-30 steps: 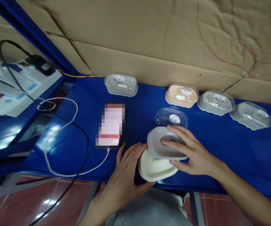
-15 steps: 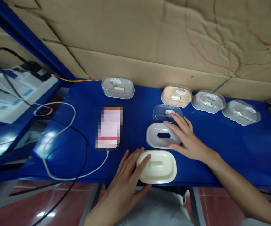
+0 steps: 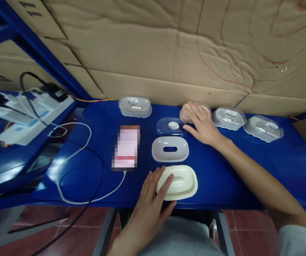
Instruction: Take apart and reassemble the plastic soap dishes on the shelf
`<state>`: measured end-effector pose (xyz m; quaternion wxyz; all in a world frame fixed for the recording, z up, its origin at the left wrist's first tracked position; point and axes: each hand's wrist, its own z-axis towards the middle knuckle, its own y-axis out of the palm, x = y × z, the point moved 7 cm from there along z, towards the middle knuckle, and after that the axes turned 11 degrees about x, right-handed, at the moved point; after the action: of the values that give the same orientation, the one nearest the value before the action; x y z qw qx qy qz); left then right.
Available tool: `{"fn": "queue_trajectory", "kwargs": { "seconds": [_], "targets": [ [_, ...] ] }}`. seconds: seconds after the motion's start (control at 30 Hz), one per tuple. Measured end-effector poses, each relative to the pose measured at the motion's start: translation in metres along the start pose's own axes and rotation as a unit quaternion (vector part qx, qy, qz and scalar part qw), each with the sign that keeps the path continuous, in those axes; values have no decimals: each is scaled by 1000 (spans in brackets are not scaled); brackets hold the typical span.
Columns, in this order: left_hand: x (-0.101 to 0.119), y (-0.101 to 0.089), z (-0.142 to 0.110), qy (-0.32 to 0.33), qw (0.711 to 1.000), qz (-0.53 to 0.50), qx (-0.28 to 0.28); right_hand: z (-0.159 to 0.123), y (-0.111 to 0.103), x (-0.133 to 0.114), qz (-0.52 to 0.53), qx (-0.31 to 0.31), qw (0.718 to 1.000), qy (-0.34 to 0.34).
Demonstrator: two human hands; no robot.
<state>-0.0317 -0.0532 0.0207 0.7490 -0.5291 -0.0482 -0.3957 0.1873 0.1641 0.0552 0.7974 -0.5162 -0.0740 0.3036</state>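
Observation:
My left hand (image 3: 154, 197) lies with its fingers stretched out over the left rim of a cream oval soap dish base (image 3: 187, 182) near the front edge. Behind that base is a pale grey oval tray (image 3: 157, 149) with a slot in its middle. A clear plastic lid (image 3: 166, 127) with a round sticker sits just beyond the tray. My right hand (image 3: 202, 124) reaches to the back, fingers spread over a peach soap dish (image 3: 185, 113) with a clear lid. The hand covers much of that dish, so I cannot tell how firmly it touches.
Lidded grey soap dishes stand along the back: one at left (image 3: 135, 106), two at right (image 3: 229, 118) (image 3: 263, 128). A phone (image 3: 126, 147) with a white charging cable (image 3: 89, 202) lies left. A power strip (image 3: 43, 113) is at far left. Cardboard (image 3: 142, 46) walls the back.
My right hand has moved away from the grey tray and clear lid, back to the peach dish. The tray and lid sit further left in view. My left hand stays at the cream base.

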Motion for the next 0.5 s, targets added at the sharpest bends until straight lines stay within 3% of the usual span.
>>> {"fn": "queue_trajectory", "kwargs": {
  "seconds": [0.13,0.33,0.5],
  "targets": [
    [13,-2,0,24,999,1,21,-9,-5,43,-79,-28,996,29],
    [22,3,6,61,997,-11,45,-69,-39,23,-58,0,998,12],
    [26,3,15,79,995,-24,48,-88,-48,28,16,-21,998,64]
  ]
}}
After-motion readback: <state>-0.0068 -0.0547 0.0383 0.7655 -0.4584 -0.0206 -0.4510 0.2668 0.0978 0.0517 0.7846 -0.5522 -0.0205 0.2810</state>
